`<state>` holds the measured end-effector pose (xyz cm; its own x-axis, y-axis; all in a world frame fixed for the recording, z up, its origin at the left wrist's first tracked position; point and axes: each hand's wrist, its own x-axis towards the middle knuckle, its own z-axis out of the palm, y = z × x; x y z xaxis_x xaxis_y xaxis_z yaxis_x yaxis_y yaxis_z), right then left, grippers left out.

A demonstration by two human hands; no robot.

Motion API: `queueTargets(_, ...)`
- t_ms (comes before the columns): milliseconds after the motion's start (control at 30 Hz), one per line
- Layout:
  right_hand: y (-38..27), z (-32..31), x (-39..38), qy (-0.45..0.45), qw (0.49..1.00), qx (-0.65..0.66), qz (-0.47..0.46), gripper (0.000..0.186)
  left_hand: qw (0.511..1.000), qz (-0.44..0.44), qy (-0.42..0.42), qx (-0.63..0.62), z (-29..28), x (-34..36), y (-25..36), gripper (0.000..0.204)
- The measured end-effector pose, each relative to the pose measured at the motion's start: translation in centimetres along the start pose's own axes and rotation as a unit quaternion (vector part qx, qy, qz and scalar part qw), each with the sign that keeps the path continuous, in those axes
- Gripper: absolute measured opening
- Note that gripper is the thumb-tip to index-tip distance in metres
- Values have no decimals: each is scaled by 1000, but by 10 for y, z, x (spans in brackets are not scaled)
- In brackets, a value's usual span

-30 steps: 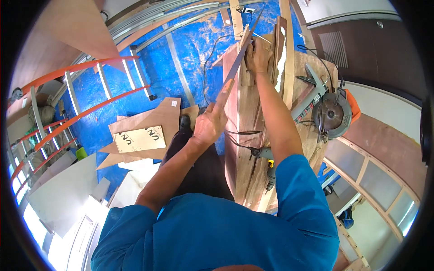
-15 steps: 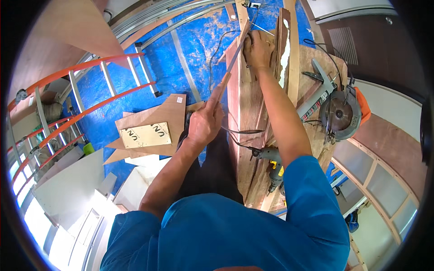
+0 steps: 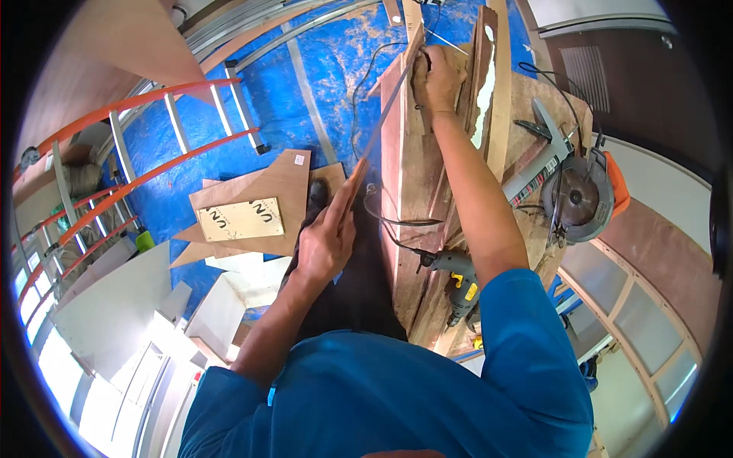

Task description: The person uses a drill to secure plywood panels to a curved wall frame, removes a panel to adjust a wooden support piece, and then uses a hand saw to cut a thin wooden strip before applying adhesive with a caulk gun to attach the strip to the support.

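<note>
My left hand (image 3: 327, 246) is closed around the wooden handle of a handsaw (image 3: 357, 177). Its long, narrow blade (image 3: 388, 107) slants away from me, with the far end against the edge of a wooden piece on the work stack. My right hand (image 3: 443, 80) lies at the far end of the stack, fingers curled down over a brown wooden board (image 3: 418, 91). Some of those fingertips are hidden. Under that arm, long wooden boards (image 3: 416, 183) run toward me, and a power drill (image 3: 460, 286) rests on them near my right elbow.
Right of the boards lie a circular saw (image 3: 576, 195) and a grey caulking gun (image 3: 538, 164) on plywood. Black cords cross the boards. An orange ladder (image 3: 153, 179) leans at left. Plywood offcuts (image 3: 259, 183) lie on the blue floor sheet (image 3: 305, 99).
My left hand has drawn back toward me and slightly left, bringing the saw with it. The right hand keeps its hold on the board. The whole view has shifted slightly.
</note>
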<state>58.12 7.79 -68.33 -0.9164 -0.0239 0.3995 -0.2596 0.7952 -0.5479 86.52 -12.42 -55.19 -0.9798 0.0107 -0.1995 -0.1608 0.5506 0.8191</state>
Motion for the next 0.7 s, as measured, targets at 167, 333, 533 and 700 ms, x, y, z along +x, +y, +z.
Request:
queueTargets(167, -6, -3, 1, 5, 1000, 4, -24, 12, 1000, -26, -4, -18, -1, 35, 11, 56)
queueTargets(333, -11, -8, -4, 6, 1000, 11, -29, 14, 999, 7, 44, -29, 15, 98, 20, 58)
queueTargets(533, -9, -10, 0, -1, 1000, 16, -6, 14, 999, 1, 47, -13, -7, 12, 11, 60)
queueTargets(700, -12, -9, -3, -8, 1000, 24, -10, 14, 999, -14, 37, -6, 23, 114, 15, 59)
